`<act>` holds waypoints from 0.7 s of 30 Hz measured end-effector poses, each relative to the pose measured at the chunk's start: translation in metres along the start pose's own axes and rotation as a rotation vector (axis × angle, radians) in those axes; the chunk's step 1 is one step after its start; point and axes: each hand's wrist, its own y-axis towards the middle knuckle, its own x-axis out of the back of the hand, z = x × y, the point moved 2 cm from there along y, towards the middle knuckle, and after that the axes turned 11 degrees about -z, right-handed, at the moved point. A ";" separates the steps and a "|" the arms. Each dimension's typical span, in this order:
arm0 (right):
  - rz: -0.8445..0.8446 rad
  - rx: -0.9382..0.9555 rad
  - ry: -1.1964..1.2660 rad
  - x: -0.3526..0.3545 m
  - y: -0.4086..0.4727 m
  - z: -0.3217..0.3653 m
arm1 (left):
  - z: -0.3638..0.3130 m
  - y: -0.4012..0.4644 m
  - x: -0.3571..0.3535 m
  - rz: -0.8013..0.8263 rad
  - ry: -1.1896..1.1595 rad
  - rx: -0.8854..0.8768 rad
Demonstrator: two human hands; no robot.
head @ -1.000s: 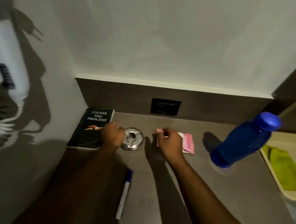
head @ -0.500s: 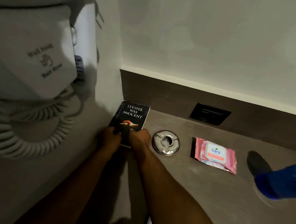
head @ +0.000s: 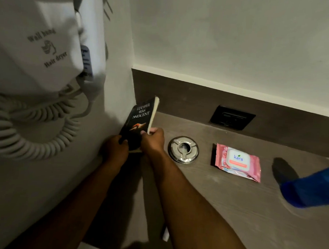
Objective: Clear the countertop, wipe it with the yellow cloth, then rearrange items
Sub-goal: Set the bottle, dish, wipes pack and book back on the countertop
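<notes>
A black paperback book (head: 139,116) is tipped up on its edge in the countertop's far left corner, leaning toward the left wall. My left hand (head: 115,150) grips its lower left corner. My right hand (head: 153,140) pinches its lower right edge by the pages. To the right on the grey countertop (head: 222,199) lie a round steel ashtray (head: 183,149) and a pink wipes pack (head: 238,162). A blue bottle (head: 312,187) shows partly at the right edge. A pen's white end (head: 166,235) peeks out beside my right forearm. The yellow cloth is out of view.
A white wall-hung hair dryer (head: 40,47) with a coiled cord (head: 26,124) juts from the left wall, close to the book. A black wall socket (head: 232,118) sits in the dark backsplash behind the ashtray.
Both hands left the ashtray and wipes pack, closed on the book and raised it from flat to standing on edge. My view swung left, hiding the cloth and most of the bottle.
</notes>
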 end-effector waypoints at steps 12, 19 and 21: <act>-0.159 0.265 0.049 0.246 -0.077 -0.037 | -0.034 -0.183 -0.017 0.280 -0.480 0.138; -0.223 0.166 -0.031 0.364 -0.117 -0.127 | -0.016 -0.317 -0.052 0.456 -0.400 0.090; -0.258 0.145 -0.086 0.378 -0.115 -0.152 | -0.011 -0.337 -0.060 0.468 -0.318 0.074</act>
